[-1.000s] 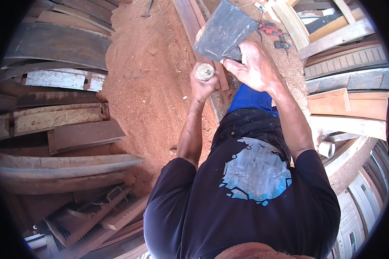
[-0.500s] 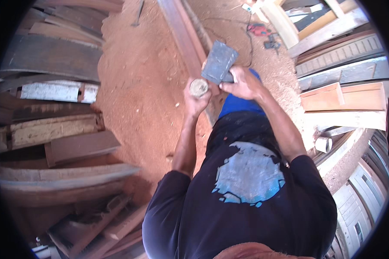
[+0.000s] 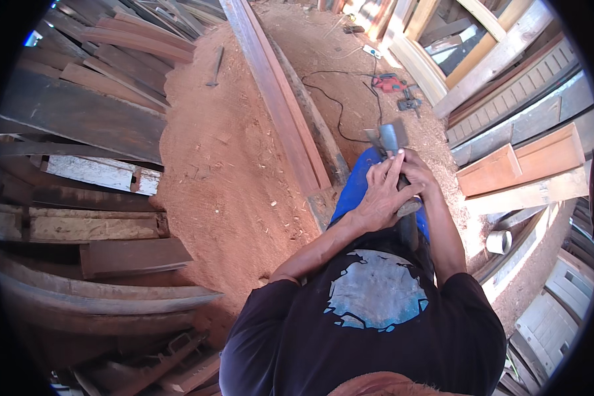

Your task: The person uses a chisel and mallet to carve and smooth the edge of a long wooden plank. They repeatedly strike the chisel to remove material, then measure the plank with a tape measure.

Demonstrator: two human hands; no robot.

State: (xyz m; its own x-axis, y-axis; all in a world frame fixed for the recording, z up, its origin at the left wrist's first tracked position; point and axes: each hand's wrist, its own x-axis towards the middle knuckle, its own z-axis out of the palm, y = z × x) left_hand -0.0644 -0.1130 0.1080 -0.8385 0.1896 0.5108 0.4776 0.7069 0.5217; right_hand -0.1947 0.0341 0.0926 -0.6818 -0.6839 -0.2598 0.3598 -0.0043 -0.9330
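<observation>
My left hand (image 3: 379, 188) and my right hand (image 3: 417, 175) are close together in front of my lap, both closed around an adze-like tool. Its grey metal blade (image 3: 391, 136) points away from me, past my fingertips, and is partly smeared by motion. A rounded wooden end (image 3: 408, 208) sticks out below my left hand, towards my body. My fingers hide the middle of the tool, so how blade and handle join cannot be seen. Beneath the hands is my leg in blue cloth (image 3: 354, 181).
Long reddish planks (image 3: 280, 86) lie ahead on the sawdust-covered ground (image 3: 224, 165). A hammer (image 3: 216, 67) rests farther left. A red power tool (image 3: 389, 83) with a black cord (image 3: 340, 109) is ahead right. Stacked timber (image 3: 79, 96) lines the left; a white cup-like container (image 3: 499, 242) stands right.
My hands have come together, with the left crossing rightward to the right hand. The blade has turned from showing its broad face to pointing away. The view has shifted, showing more ground ahead.
</observation>
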